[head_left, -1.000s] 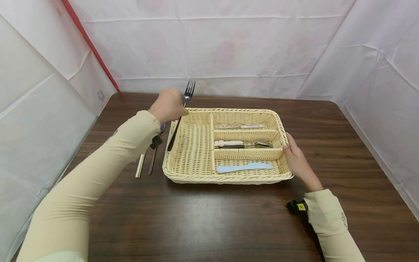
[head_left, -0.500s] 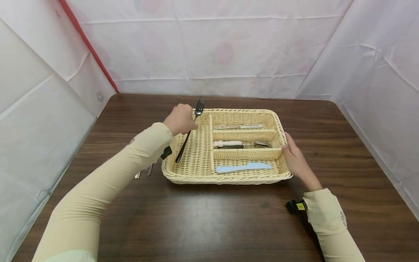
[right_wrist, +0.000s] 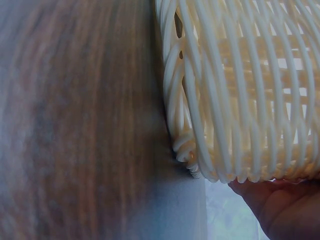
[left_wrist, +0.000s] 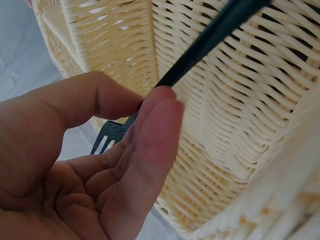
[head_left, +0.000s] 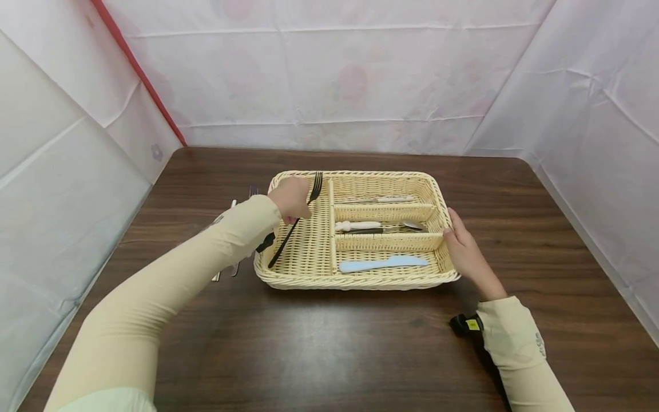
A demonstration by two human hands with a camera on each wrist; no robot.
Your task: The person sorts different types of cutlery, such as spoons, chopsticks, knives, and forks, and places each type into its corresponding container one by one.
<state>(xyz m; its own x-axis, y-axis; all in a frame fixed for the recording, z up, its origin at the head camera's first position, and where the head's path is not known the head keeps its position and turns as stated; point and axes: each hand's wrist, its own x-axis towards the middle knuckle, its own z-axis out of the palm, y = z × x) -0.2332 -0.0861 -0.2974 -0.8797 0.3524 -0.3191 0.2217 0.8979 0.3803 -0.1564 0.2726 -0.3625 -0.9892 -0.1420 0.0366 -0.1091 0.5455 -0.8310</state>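
Note:
My left hand (head_left: 291, 196) pinches a dark fork (head_left: 282, 246) between thumb and fingers, over the wide left compartment of a wicker basket (head_left: 355, 281). The fork's tines point to the back and its handle slants towards the front left corner. In the left wrist view, the fork handle (left_wrist: 210, 42) runs past the fingertips, close over the weave. My right hand (head_left: 465, 252) grips the basket's right rim, thumb at the top edge; in the right wrist view the basket wall (right_wrist: 250, 90) covers most of that hand.
A pale blue knife (head_left: 383, 264) lies in the front right compartment. White- and dark-handled cutlery and a spoon (head_left: 413, 225) lie in the middle one, a white-handled piece (head_left: 395, 199) at the back. Left of the basket, another fork (head_left: 253, 191) and chopsticks (head_left: 216, 276) are partly behind my left arm.
My left hand has carried the fork from above the basket's left rim rightward, then down into the left compartment. The right hand stays at the rim.

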